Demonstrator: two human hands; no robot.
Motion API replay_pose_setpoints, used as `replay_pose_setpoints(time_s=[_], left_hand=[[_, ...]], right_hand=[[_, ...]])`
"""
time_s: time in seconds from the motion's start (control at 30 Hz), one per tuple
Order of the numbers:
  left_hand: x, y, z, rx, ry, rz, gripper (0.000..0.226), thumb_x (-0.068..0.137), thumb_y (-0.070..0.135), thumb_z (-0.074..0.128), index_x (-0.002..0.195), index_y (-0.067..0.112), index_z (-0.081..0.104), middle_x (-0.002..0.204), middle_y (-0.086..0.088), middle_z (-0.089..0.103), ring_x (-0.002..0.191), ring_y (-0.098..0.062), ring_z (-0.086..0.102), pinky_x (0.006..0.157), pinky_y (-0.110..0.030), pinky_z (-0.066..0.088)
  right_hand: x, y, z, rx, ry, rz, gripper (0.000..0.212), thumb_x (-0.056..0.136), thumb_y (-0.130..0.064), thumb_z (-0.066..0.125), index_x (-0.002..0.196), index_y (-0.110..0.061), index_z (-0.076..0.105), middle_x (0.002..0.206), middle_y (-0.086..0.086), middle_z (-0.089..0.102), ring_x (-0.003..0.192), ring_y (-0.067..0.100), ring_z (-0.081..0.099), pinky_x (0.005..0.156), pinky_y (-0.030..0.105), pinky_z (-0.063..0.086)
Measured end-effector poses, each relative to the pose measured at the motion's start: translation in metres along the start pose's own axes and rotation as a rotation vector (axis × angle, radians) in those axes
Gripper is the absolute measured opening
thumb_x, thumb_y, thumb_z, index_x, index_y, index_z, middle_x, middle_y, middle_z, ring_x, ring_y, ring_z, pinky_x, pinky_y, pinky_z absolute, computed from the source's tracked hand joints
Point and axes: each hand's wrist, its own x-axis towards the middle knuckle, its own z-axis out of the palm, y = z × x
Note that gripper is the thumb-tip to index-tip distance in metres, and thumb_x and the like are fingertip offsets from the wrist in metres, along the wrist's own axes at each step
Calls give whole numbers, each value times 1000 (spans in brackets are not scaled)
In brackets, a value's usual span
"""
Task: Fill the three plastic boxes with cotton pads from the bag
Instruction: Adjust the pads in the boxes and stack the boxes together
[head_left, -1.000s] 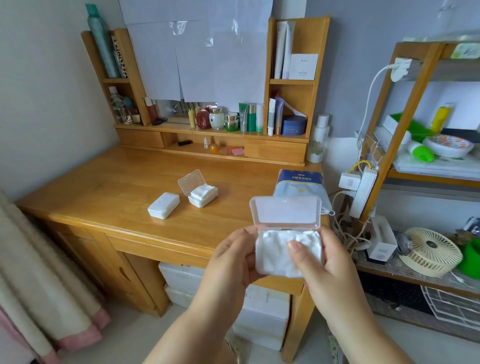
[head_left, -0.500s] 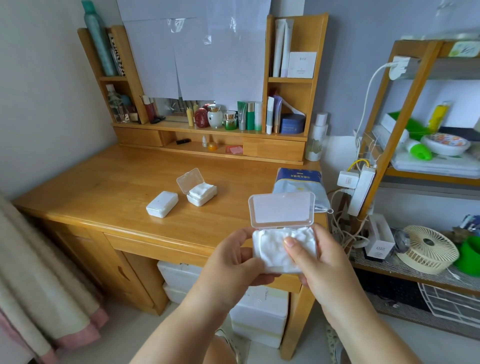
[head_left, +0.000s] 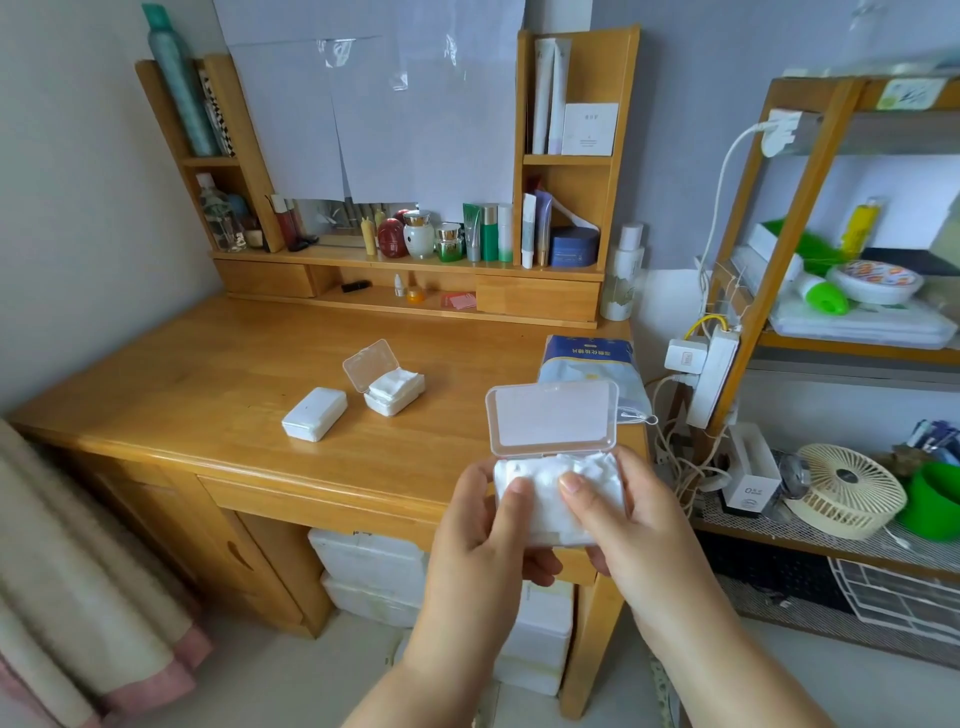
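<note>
A clear plastic box (head_left: 558, 506) packed with white cotton pads (head_left: 545, 493) is held in the air in front of the near edge of the wooden surface (head_left: 218, 374), its hinged lid (head_left: 552, 419) standing open and upright behind the pads. The left hand (head_left: 485, 540) grips the box from the left, thumb pressing down on the pads; the right hand (head_left: 628, 525) grips it from the right, thumb likewise on the pads. On the surface, well apart from the hands, sit a closed white box (head_left: 314, 414) and, just to its right, an open box (head_left: 389, 382) heaped with pads (lid tilted back). The blue and white bag (head_left: 589, 364) lies at the right edge of the surface, behind the held box
</note>
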Motion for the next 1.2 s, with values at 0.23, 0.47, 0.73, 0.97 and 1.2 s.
replay_pose_setpoints(time_s=[0.23,0.47,0.73,0.97,1.2], left_hand=[[10,-3,1,-96,-69,-46,21,80,21,54,98,22,65,81,2,65,63,-9,53,52,-21,43],[14,-9,-3,-156,-150,26,6,84,14,54,88,13,58,106,-14,67,83,-36,65,78,-43,52],[20,-4,-22,158,-431,103,39,76,35,64,111,19,58,127,5,54,117,-15,53,94,-27,46],[17,5,-19,76,-214,121,30,76,29,71,102,15,64,94,-9,69,83,-17,61,75,-26,49],[6,16,-11,-58,-194,30,28,72,23,67,97,11,63,90,-13,67,84,-26,61,78,-36,53]], right_hand=[[-4,1,2,224,69,125,19,78,-37,58,84,-22,66,56,-1,46,41,11,37,38,24,27],[0,2,6,246,73,284,18,70,-27,55,79,-24,70,48,-6,48,37,13,35,37,23,27],[10,-2,-4,429,24,508,23,87,-8,47,99,-18,64,62,9,54,35,16,31,38,21,24],[6,-14,-11,805,-195,507,47,73,-16,57,119,-11,59,89,17,56,47,19,47,43,28,42],[-6,-19,-6,497,-161,209,51,69,-11,72,117,-22,60,86,4,64,63,16,57,56,26,49]])
